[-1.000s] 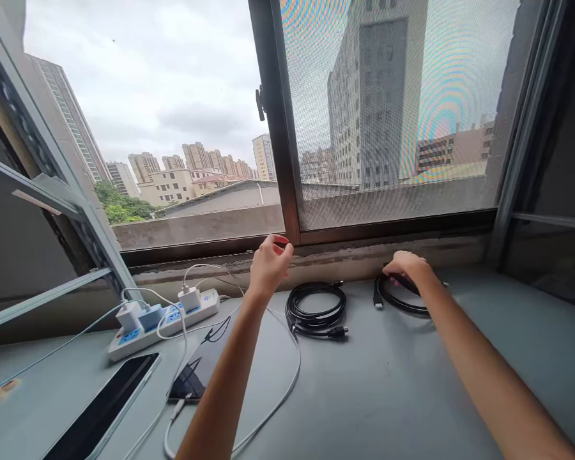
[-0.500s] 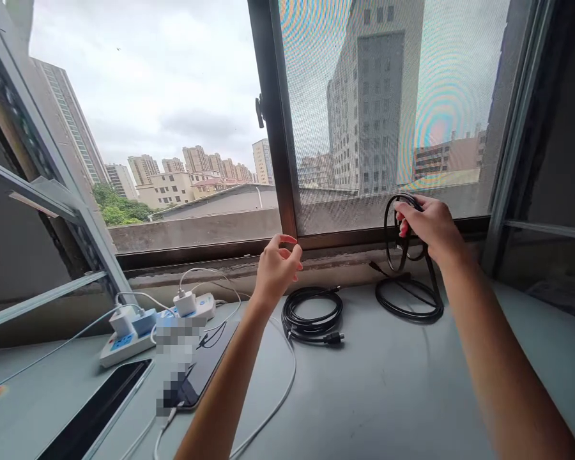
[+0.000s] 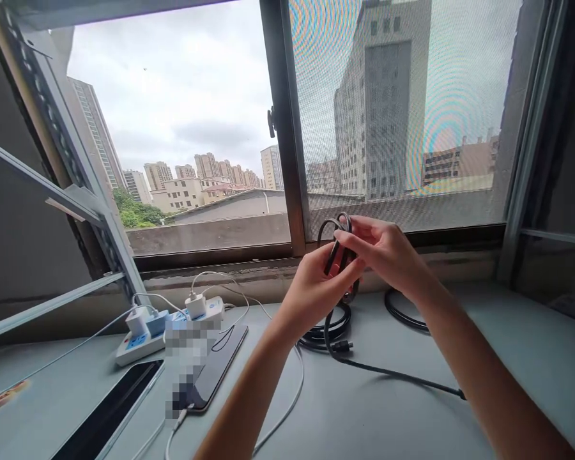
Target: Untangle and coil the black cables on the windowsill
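Left hand (image 3: 316, 291), right hand (image 3: 388, 252) both grasping black cable (image 3: 332, 259); coiled cable (image 3: 323, 332) beneath, phone (image 3: 220, 367), power strip (image 3: 138, 338) left.

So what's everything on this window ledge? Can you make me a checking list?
Surface: grey ledge under the window, flat and smooth.
Job's things: black cable, lifted up; its tail drops down and trails right across the ledge.
Clutter: power strip with white chargers plugged in; phone beside it; a bigger dark screen at the lower left.
Hands: left hand and right hand both grip the black cable.
Cables: coiled black cable lying on the ledge below the hands; white cables running from the chargers.
Surroundings: window frame, mesh screen, tall buildings and cloudy sky outside.
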A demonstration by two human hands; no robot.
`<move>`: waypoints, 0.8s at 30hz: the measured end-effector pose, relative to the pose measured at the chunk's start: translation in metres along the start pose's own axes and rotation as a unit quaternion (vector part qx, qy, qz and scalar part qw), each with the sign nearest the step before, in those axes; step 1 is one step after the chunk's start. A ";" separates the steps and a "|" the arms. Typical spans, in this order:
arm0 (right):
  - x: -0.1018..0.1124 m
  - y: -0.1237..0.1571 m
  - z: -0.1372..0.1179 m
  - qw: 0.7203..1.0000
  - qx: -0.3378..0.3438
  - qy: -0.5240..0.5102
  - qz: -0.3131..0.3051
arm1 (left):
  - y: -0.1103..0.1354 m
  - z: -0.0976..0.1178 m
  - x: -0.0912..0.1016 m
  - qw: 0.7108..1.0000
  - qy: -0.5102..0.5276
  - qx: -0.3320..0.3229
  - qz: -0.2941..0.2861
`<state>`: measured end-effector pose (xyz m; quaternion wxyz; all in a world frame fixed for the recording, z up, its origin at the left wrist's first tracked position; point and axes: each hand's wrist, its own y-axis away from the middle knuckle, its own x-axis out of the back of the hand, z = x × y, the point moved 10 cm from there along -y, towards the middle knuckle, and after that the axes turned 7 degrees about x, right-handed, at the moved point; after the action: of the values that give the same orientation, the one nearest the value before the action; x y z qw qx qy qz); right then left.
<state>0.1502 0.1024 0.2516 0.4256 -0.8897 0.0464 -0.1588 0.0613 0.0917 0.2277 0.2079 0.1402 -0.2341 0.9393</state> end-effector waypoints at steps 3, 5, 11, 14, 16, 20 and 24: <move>-0.011 0.003 -0.004 0.999 -0.006 -0.009 -0.048 | 0.001 0.000 0.007 0.999 0.043 0.014 0.023; -0.011 0.006 -0.012 0.998 0.002 0.014 -0.055 | 0.001 -0.002 0.016 0.995 0.083 0.021 0.055; -0.019 0.028 -0.029 0.978 -0.007 0.156 -0.138 | 0.001 -0.007 0.034 0.978 0.161 0.013 0.131; -0.035 0.042 -0.023 0.958 -0.047 0.182 -0.217 | 0.002 -0.013 0.041 0.971 0.172 0.034 0.165; -0.046 0.047 -0.023 0.950 -0.040 0.172 -0.259 | 0.002 -0.016 0.040 0.968 0.183 0.051 0.163; -0.054 0.047 -0.032 0.952 0.012 0.131 -0.275 | 0.001 -0.012 0.032 0.970 0.209 0.060 0.109; -0.040 0.038 -0.033 0.976 0.000 0.052 -0.212 | 0.002 -0.012 0.037 0.966 0.230 0.073 0.090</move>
<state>0.1034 0.0626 0.2322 0.3795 -0.8698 -0.1212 -0.2912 0.0261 0.1085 0.2301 0.1600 -0.0860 -0.1228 0.9757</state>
